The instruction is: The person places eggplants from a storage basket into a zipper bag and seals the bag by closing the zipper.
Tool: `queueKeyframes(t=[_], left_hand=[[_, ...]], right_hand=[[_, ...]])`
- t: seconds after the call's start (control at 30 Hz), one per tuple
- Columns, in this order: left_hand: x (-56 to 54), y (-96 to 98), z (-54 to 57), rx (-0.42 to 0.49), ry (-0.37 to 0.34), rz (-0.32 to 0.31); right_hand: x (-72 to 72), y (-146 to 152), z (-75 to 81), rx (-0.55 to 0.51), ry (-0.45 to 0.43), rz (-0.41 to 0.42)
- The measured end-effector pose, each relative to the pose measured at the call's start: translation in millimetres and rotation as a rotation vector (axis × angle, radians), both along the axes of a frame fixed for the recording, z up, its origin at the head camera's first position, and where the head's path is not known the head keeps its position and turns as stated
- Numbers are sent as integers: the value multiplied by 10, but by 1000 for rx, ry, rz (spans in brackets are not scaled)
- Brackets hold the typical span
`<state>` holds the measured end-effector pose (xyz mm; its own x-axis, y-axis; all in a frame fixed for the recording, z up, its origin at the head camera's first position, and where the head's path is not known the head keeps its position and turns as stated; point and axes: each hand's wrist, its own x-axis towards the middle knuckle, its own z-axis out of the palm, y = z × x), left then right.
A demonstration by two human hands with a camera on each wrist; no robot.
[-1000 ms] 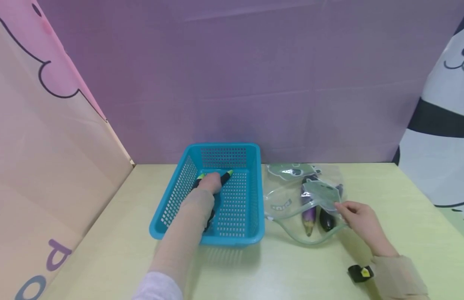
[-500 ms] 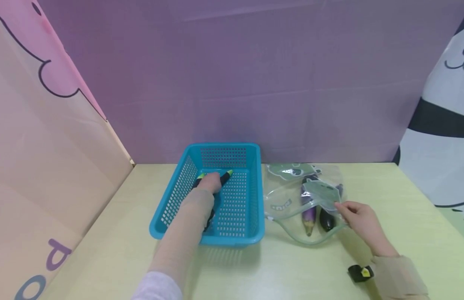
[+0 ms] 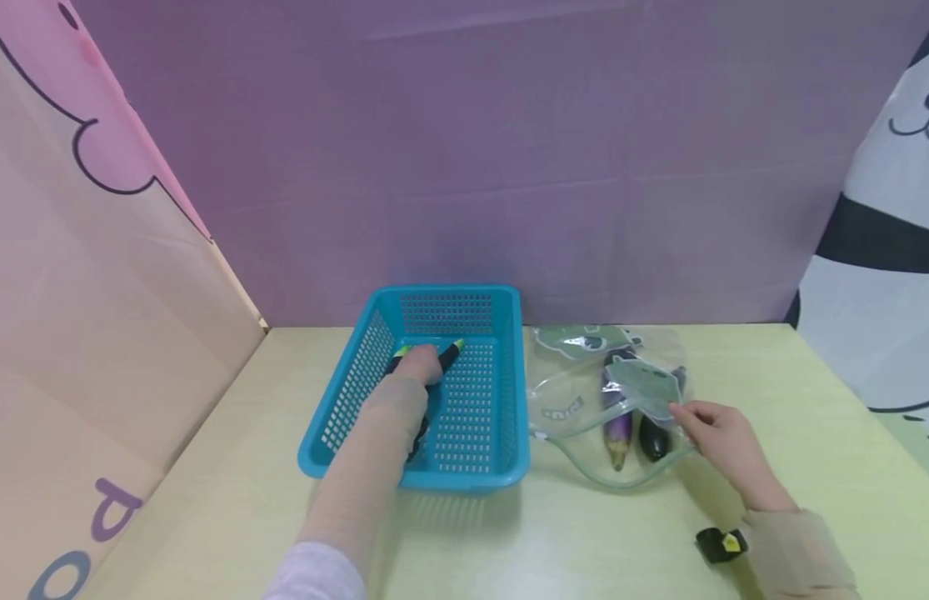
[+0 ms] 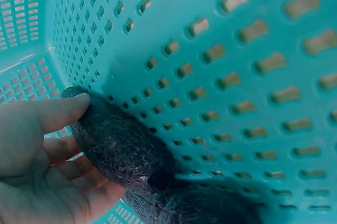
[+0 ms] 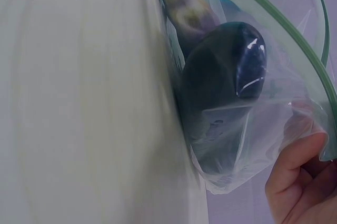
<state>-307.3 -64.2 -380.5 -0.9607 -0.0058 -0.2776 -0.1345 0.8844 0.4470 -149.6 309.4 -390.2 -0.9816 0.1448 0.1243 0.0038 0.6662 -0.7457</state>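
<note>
My left hand point(image 3: 421, 365) reaches into a blue plastic basket point(image 3: 512, 400). In the left wrist view, its thumb and fingers point(image 4: 63, 111) grip a dark, wrinkled, elongated thing point(image 4: 118, 142) against the basket's side; a second dark wrinkled thing point(image 4: 195, 203) touches it. From the head, black pieces with lime-green tips point(image 3: 451, 354) show around the hand. My right hand point(image 3: 722, 446) pinches the green-edged mouth of a clear zip bag point(image 3: 554, 392) with green cartoon prints. Inside the bag lie a long purple eggplant point(image 3: 618, 429) and a dark, glossy, round-ended eggplant point(image 5: 226, 77).
A small black item with a yellow mark point(image 3: 721, 545) is beside the right sleeve on the pale table point(image 3: 584, 542). A purple backdrop point(image 3: 464, 167) rises behind the table, and a printed panel point(image 3: 119, 292) stands at left.
</note>
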Motion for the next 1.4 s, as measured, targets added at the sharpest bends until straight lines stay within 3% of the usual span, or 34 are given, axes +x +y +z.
queueKeyframes(t=[0.2,0.67,1.03,1.23,1.4], left_hand=[[15,-3,8,9,-1,15],[-37,-32,11,-33,28,-44],[-52,-42,40,18,15,-37],[-50,-54,56,5,27,-68],[-49,-65,61,66,12,-68]], right_hand=[[6,-7,12,2,-6,2],[3,-22,37,5,-14,-4],[8,-10,19,7,9,1],[9,-12,20,3,2,7],[4,-12,25,1,-6,7]])
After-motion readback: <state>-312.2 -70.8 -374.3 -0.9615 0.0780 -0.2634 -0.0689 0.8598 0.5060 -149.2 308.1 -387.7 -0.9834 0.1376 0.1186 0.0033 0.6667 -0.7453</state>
